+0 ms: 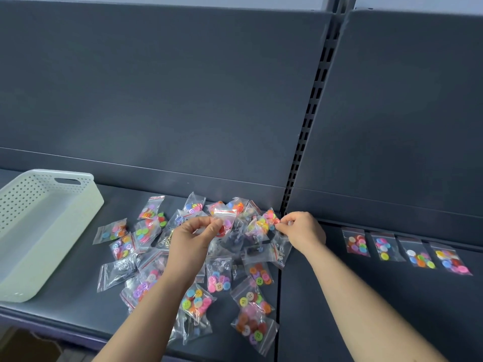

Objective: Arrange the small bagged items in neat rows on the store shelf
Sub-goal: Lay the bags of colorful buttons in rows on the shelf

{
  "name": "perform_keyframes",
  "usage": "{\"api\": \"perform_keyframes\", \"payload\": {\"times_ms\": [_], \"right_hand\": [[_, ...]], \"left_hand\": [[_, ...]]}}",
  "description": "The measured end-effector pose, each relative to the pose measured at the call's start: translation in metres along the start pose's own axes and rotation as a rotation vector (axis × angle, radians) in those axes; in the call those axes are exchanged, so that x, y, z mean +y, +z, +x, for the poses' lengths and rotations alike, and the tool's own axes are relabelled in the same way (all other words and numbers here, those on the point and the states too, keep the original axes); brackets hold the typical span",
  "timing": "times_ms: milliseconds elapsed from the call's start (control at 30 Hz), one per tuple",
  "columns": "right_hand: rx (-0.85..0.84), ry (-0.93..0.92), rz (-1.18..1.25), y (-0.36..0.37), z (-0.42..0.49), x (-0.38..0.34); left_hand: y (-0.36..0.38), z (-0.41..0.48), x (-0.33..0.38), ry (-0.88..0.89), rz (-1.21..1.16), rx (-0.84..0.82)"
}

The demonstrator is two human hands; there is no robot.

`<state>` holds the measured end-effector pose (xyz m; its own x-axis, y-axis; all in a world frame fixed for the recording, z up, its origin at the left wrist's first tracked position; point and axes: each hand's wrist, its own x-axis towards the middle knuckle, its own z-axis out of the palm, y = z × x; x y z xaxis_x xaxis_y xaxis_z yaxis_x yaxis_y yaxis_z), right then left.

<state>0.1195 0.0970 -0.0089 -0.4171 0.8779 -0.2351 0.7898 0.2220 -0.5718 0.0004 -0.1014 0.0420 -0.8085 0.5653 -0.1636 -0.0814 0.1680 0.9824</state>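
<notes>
Several small clear zip bags of coloured buttons lie in a loose pile (217, 278) on the dark grey shelf (65, 309). My left hand (192, 239) pinches one bag with red buttons (224, 218) and holds it just above the pile's back part. My right hand (300, 229) pinches the corner of another bag of mixed buttons (269, 220) at the pile's right edge, close to the shelf joint. On the right shelf section, several bags (405, 252) lie side by side in a row near the back wall.
A white perforated plastic basket (86, 194) stands at the left on the shelf. A slotted upright (311, 121) divides the two back panels. Bare shelf surface (366, 309) stretches in front of the row at the right.
</notes>
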Motion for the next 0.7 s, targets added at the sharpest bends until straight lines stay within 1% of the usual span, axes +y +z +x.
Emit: {"api": "perform_keyframes", "payload": {"times_ms": [67,133,200,300,367,467,600,700], "right_hand": [[0.003,-0.018,0.064,0.0,-0.001,0.002],[0.043,-0.038,0.286,-0.008,-0.007,0.005],[0.131,-0.066,0.447,-0.027,-0.018,0.008],[0.248,-0.088,0.59,-0.067,-0.045,0.019],[0.238,-0.062,0.696,-0.093,-0.067,0.032],[0.173,-0.061,0.764,-0.126,-0.096,0.06],[0.104,-0.053,0.778,-0.165,-0.116,0.102],[0.08,-0.042,0.706,-0.193,-0.122,0.135]], "left_hand": [[0.0,0.0,0.0,0.008,-0.002,0.014],[0.001,0.001,0.002,0.031,-0.001,0.026],[0.001,0.003,0.004,0.059,-0.03,0.028],[0.012,0.001,0.011,0.105,-0.055,-0.034],[0.027,-0.006,0.018,0.117,-0.085,-0.096],[0.058,-0.021,0.023,0.075,-0.208,-0.221],[0.109,-0.042,0.025,0.088,-0.168,-0.403],[0.156,-0.061,0.024,0.038,-0.179,-0.525]]}}
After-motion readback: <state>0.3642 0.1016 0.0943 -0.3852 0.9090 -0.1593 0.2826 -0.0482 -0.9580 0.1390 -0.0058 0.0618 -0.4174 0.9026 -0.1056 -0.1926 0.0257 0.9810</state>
